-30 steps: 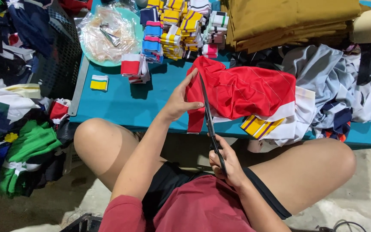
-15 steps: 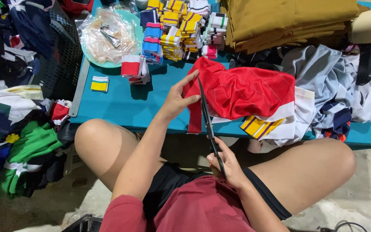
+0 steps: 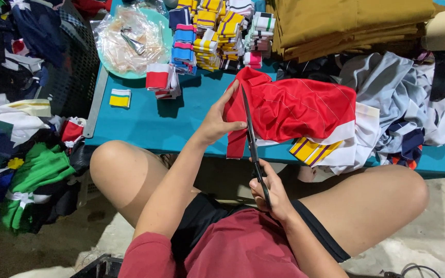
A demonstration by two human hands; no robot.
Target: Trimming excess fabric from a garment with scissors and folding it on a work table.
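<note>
two bare hands worked at the near edge of a teal tabletop (image 3: 145,123). the left hand (image 3: 217,121) had its grip pinched shut on the left edge of a red fabric piece (image 3: 294,108), thumb on the near side and fingers curled behind the cloth, holding a narrow strip of it taut where it hung down over the tabletop's edge. the right hand (image 3: 271,193) was lower, above the lap, its grip clenched around the handles of long black scissors (image 3: 252,141). the blades pointed up and away from the body, nearly closed, lying along the red cloth just beside the left thumb.

the red fabric piece lay bunched on the tabletop, on top of white cloth and a yellow striped rib band (image 3: 310,149). to its right sat a heap of grey and white garments (image 3: 403,98). folded mustard fabric (image 3: 346,23) was stacked at the far side, with piles of striped collar bands (image 3: 207,31) to its left and a clear plastic bag (image 3: 130,38) on a round teal tray. mixed garments (image 3: 21,170) were heaped on the floor at left.
</note>
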